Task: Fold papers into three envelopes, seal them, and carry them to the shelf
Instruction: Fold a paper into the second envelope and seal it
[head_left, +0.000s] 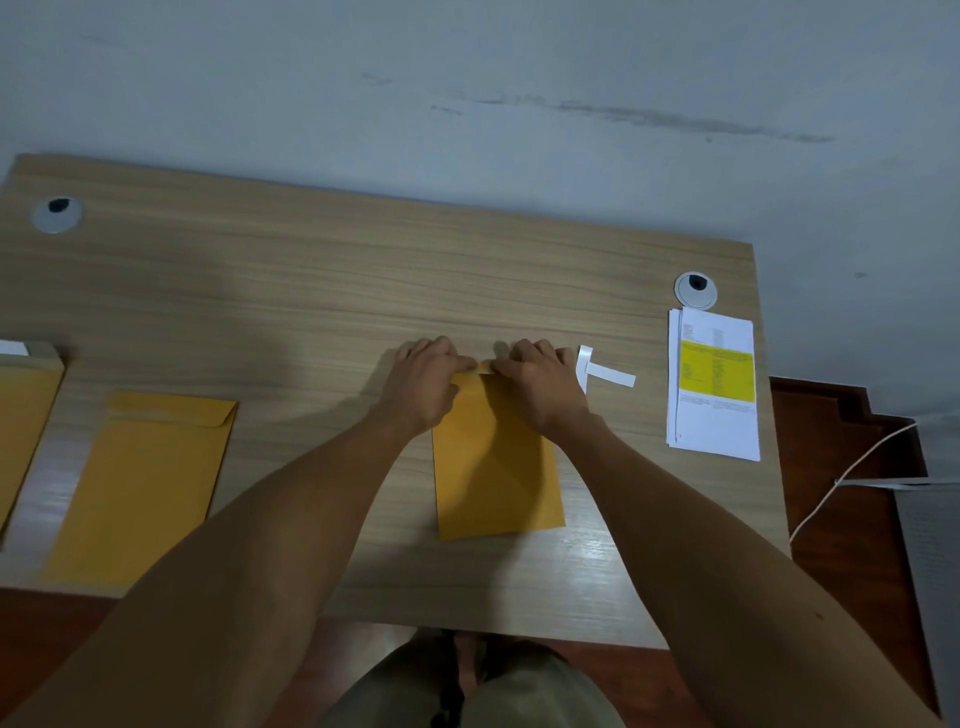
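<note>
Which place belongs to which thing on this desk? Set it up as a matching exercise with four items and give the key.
Things:
1. envelope under both hands
2. closed envelope
3. paper stack with a yellow block
4. white strips

Places:
A. right end of the desk
B. just beyond the right hand
C. centre
D. left of the left hand

Pairs: 1-C, 2-D, 3-A, 4-B

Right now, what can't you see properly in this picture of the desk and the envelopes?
Head view:
- The top flap of the middle envelope: covered by the left hand and right hand.
- The fingers' tips: curled under, so their exact grip is unclear.
- The far-left envelope: cut off by the picture's edge.
- The print on the paper stack: too small to read.
- What is inside any envelope: hidden by the paper.
</note>
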